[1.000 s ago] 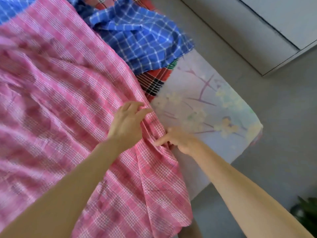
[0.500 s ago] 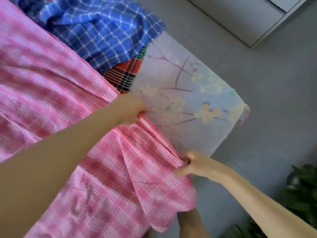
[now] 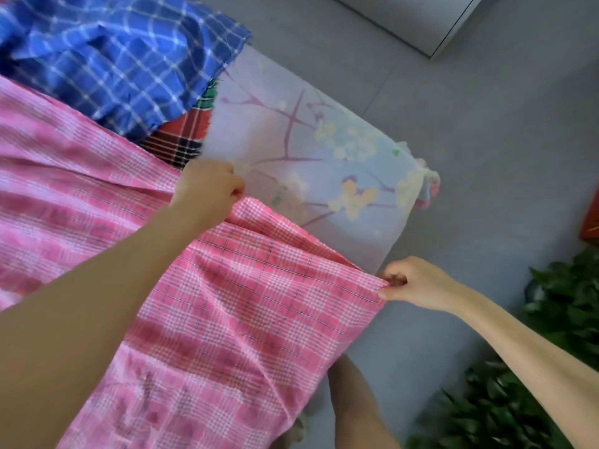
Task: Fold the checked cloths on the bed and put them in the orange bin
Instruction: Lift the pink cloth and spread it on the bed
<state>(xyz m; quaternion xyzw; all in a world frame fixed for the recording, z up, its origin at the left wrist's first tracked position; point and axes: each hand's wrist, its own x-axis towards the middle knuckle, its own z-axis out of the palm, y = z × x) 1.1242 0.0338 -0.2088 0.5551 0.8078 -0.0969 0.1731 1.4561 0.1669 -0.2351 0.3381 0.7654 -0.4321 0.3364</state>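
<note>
Edge grip: left hand [image 3: 207,189] and right hand [image 3: 413,281] each pinched the pink checked cloth [image 3: 246,306], hem stretched between grips, the rest spread over the bed [image 3: 324,131] beyond the left grip. Looked light, limp, not slippery; corners are probably the best hold.

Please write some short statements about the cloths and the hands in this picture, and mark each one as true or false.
1. The left hand and the right hand both pinch the edge of the pink cloth. True.
2. The blue cloth is neatly folded. False: it lies crumpled on the bed.
3. The red cloth lies partly under the blue cloth. True.
4. The right hand touches the plant. False: it holds the pink cloth, apart from the plant.
</note>
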